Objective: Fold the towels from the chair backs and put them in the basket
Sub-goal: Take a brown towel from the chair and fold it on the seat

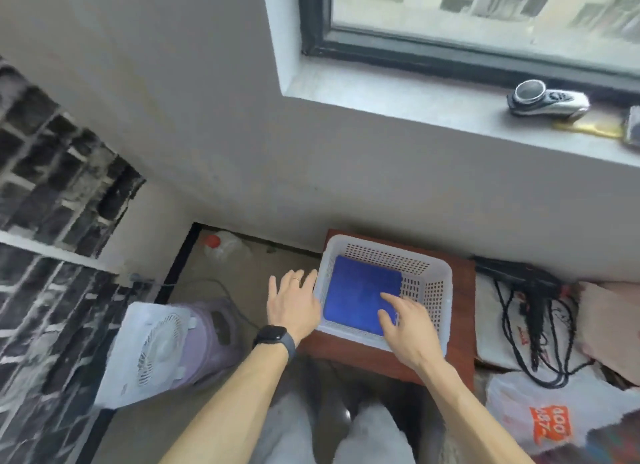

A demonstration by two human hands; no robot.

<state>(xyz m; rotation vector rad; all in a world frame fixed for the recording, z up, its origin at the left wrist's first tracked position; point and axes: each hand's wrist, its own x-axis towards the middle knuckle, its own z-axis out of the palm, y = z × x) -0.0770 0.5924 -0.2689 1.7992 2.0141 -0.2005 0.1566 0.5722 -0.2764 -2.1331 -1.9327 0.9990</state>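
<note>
Settling step: a folded blue towel lay flat in the white basket, which sat on a red-brown stool.
Left hand: my left hand was spread and held nothing, just beside the basket's left wall.
Right hand: my right hand reached into the basket with straight fingers, on or just above the towel; I could not tell which.
Done: one towel folded and stowed, as I judged it.
Left: no chair backs or other towels showed, so I could not say how many remained.
</note>
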